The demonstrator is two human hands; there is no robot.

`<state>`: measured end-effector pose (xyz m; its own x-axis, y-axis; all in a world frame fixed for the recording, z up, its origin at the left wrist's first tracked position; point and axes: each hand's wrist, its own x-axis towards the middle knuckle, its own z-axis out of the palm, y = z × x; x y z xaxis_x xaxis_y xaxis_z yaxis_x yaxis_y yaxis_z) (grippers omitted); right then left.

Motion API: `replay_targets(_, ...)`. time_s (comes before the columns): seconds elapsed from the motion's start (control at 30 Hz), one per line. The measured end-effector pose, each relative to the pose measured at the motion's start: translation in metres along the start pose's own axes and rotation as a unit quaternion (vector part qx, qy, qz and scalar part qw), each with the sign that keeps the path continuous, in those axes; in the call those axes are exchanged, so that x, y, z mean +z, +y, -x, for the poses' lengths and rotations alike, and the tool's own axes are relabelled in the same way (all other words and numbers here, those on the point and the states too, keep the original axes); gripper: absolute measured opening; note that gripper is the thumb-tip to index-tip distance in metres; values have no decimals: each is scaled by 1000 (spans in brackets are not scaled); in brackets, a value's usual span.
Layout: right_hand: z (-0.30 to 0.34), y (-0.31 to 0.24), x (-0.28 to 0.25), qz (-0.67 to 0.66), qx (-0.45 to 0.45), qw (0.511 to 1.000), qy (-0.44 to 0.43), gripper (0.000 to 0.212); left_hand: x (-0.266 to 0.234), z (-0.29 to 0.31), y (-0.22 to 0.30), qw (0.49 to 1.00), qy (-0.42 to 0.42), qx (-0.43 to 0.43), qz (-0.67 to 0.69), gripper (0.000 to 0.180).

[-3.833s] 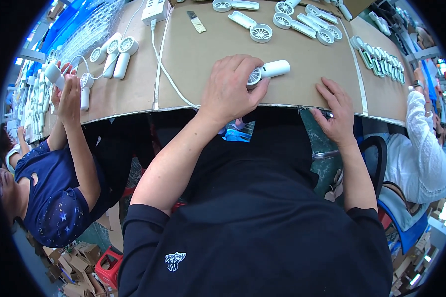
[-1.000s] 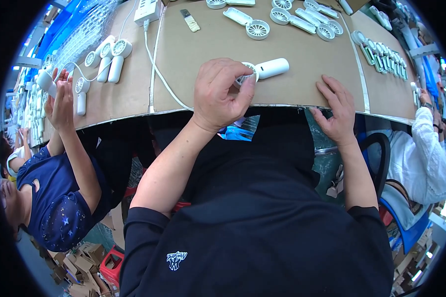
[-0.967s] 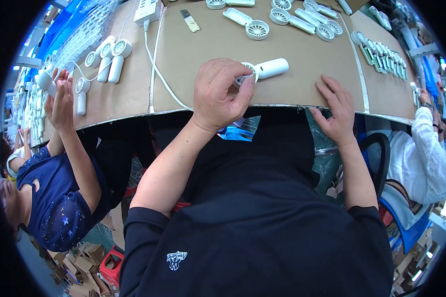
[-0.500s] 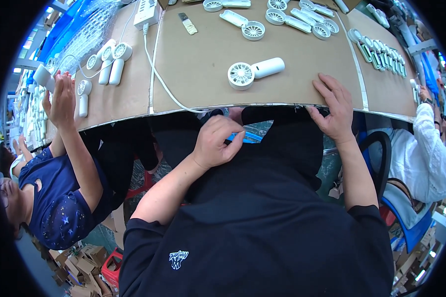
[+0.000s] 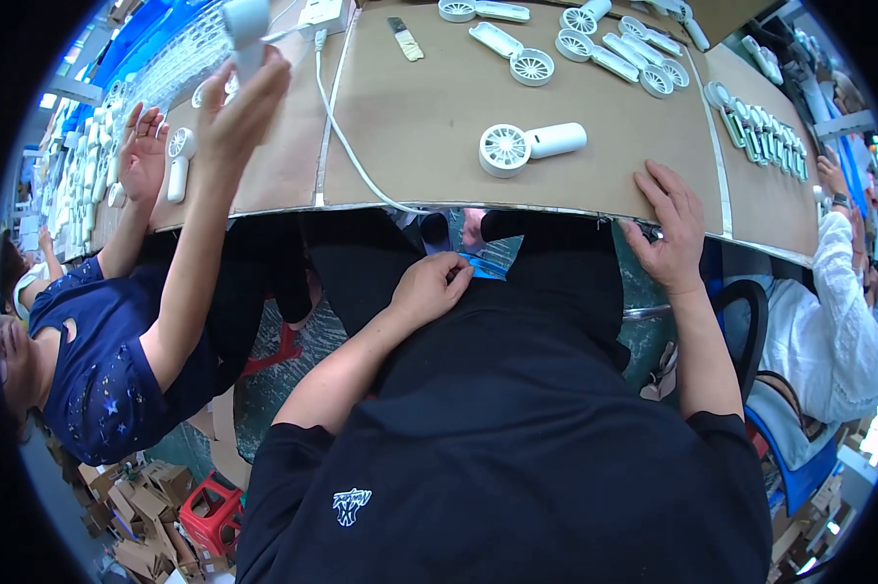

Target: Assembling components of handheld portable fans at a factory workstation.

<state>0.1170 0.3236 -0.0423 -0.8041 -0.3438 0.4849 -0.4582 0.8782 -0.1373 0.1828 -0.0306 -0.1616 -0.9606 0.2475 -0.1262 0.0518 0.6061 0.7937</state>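
My left hand [image 5: 429,290] rests low over my lap, its fingers curled loosely toward the thumb. A blue strip-like thing [image 5: 486,268] lies just beyond its fingertips. Whether the curled fingers hold anything is hidden. At the table's front edge, my right hand [image 5: 673,229] lies with fingers outstretched on the brown top and the thumb apart, gripping nothing. A white handheld fan [image 5: 505,150] with a round grille lies on its side to the left of that hand, touched by neither hand.
White fan housings [image 5: 531,66] lie scattered at the back, beside a flat blade-like tool [image 5: 405,39]. A white cable [image 5: 347,146] runs from a power strip [image 5: 324,14] to the front edge. Several assembled-looking parts [image 5: 760,127] stand in a row at right. A co-worker [image 5: 108,360] sits at left.
My left hand has sunk onto my lap. The co-worker at left has swung a raised hand with a white fan rightward. The view has shifted slightly; my right hand stays at the edge.
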Motion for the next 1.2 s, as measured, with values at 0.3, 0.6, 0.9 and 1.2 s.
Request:
replay_targets(0.3,-2,-1,-4,-9,11,1000,4,50,0,-1,10,1000,-21,4,-14,18)
replay_targets(0.6,3,-3,-9,-19,12,1000,-18,56,1,6,0,999,2,35,5,17)
replay_targets(0.9,1,-7,-7,-18,16,999,-28,57,-2,4,-8,998,19,52,21,19)
replay_targets(1.2,5,3,-4,-26,7,999,-26,56,-3,-3,-11,998,4,39,48,17)
